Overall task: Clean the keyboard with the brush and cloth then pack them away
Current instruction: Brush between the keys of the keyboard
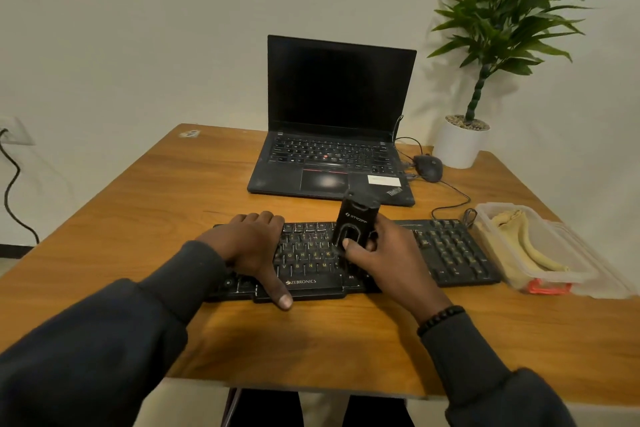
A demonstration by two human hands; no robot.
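Right fingers (pixel 348 244) clenched round the brush (pixel 355 224), held upright over the keyboard (pixel 450 253) middle, bristles probably touching keys. Left hand (pixel 254 246) flat, fingers relaxed, pressing the keyboard's left half near the table's (pixel 138 204) front edge. Cloth (pixel 516 239) in the box (pixel 568 274) at the right edge.

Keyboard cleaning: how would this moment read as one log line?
left hand steadies keyboard | right hand grips brush over keys | cloth in container
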